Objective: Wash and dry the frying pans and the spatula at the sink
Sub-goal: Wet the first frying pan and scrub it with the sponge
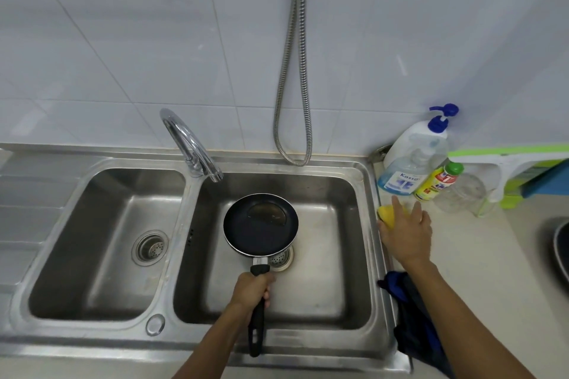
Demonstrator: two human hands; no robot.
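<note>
Pan (261, 224) holds pooled liquid over right basin (323, 292); left grip (252, 289) clenches handle (257, 326), right grip (406, 232) released on sponge (386, 214)

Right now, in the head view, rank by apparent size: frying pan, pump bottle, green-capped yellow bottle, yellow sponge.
1. frying pan, handle included
2. pump bottle
3. green-capped yellow bottle
4. yellow sponge, partly hidden by the right hand, so its rank below that bottle is unsure.

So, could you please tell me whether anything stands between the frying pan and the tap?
Nothing visible does. The left hand grips the frying pan by its handle over the right basin, just in front of the spout of the tap, with only open space between them.
</note>
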